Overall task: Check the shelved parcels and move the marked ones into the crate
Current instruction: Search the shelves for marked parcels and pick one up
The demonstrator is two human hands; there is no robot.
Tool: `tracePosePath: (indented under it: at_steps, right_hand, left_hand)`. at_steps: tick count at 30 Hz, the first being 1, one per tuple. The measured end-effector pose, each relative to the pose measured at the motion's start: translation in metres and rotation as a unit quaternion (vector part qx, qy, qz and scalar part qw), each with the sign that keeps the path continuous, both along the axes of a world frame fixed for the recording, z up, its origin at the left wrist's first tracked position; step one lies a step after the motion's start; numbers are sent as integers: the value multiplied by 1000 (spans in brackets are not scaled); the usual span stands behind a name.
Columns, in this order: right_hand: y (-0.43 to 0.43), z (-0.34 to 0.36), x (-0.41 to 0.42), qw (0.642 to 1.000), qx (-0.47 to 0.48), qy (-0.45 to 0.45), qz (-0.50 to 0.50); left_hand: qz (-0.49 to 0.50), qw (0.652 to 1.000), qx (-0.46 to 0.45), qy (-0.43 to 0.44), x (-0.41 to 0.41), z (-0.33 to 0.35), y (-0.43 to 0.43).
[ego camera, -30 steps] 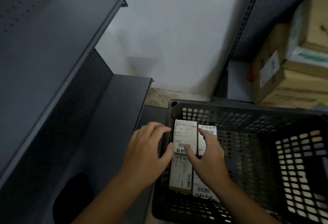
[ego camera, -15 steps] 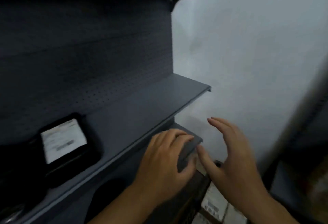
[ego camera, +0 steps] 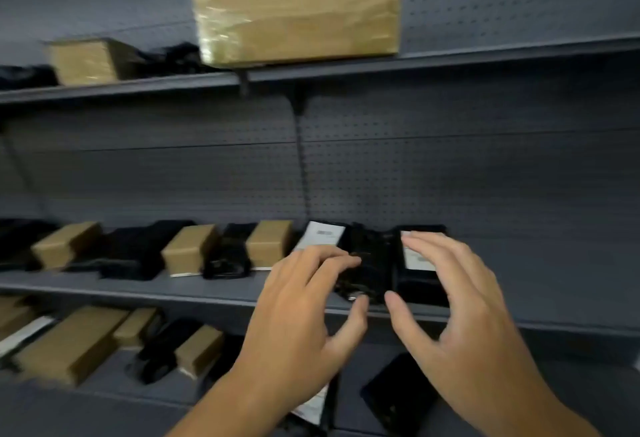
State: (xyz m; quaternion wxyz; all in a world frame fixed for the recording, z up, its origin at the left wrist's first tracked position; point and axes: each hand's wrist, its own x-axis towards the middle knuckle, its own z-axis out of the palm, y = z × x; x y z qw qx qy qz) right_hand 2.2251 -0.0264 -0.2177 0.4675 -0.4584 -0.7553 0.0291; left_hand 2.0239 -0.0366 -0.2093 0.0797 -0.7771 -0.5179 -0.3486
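Dark shelving fills the view, with brown cardboard parcels and black bagged parcels in rows. On the middle shelf (ego camera: 173, 293) a black bagged parcel (ego camera: 369, 263) lies between a white-labelled one (ego camera: 320, 235) and another black one with a white label (ego camera: 417, 260). My left hand (ego camera: 304, 312) and my right hand (ego camera: 450, 305) hover in front of that black parcel, fingers spread, one on each side. Neither hand holds anything. The crate is out of view.
A large brown parcel (ego camera: 298, 14) and a smaller one (ego camera: 83, 60) stand on the top shelf. Brown boxes (ego camera: 188, 249) alternate with black bags along the middle shelf. The lower shelf carries more boxes (ego camera: 69, 343) and a flat black parcel (ego camera: 398, 398).
The view swung from the crate up and left to the stocked shelves. Both hands left the labelled parcels in the crate and rose in front of the middle shelf.
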Motion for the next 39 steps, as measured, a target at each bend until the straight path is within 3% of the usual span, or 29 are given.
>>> tracePosePath:
  at_steps: [9, 17, 27, 39]
  right_hand:
    - [-20, 42, -213, 972, 40, -68, 220]
    - [-90, 109, -384, 942, 127, -82, 299]
    - [-107, 179, -512, 924, 198, -130, 301]
    - [-9, 194, -613, 934, 230, -144, 232]
  left_hand:
    - [237, 971, 45, -4, -183, 39, -108]
    - [336, 937, 90, 37, -340, 87, -207]
    - [337, 925, 159, 81, -472, 168, -239]
    - [287, 938, 185, 65, -586, 190, -114]
